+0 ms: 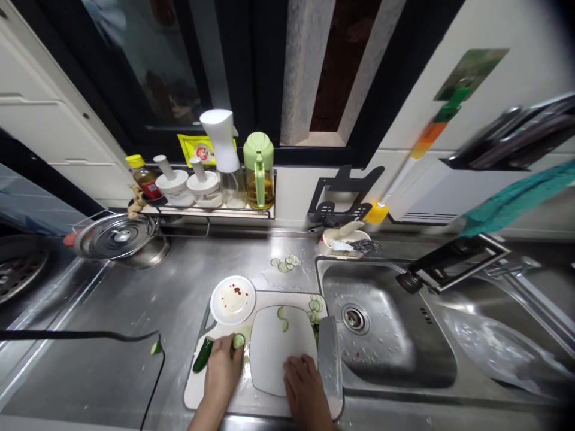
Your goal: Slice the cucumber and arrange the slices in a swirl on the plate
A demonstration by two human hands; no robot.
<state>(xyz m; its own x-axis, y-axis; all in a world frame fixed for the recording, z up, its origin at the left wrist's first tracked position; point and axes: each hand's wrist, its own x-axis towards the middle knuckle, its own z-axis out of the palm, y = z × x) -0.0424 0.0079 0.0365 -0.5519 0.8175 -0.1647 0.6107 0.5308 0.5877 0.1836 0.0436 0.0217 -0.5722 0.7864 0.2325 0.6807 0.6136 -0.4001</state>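
Note:
My left hand (223, 366) is closed, thumb and fingers around a cut piece of cucumber (238, 341) whose pale face points up. A dark green length of cucumber (203, 354) lies against its left side; the hand hides whether the two are joined. My right hand (306, 386) rests with its fingers laid on the lower right of a white rounded-square plate (269, 356). On that plate are a few thin cucumber slices (282, 320). Under everything is a white cutting board (265, 408). A wide knife blade (330, 353) lies along its right side, near more cucumber slices (315, 305).
A round white dish (232, 300) with red bits overlaps the board's top left. Loose cucumber slices (286, 263) lie behind. Right is a steel sink (390, 335); left, a lidded pot (120, 237) and a black cable (81, 335). A condiment shelf (215, 212) runs along the wall.

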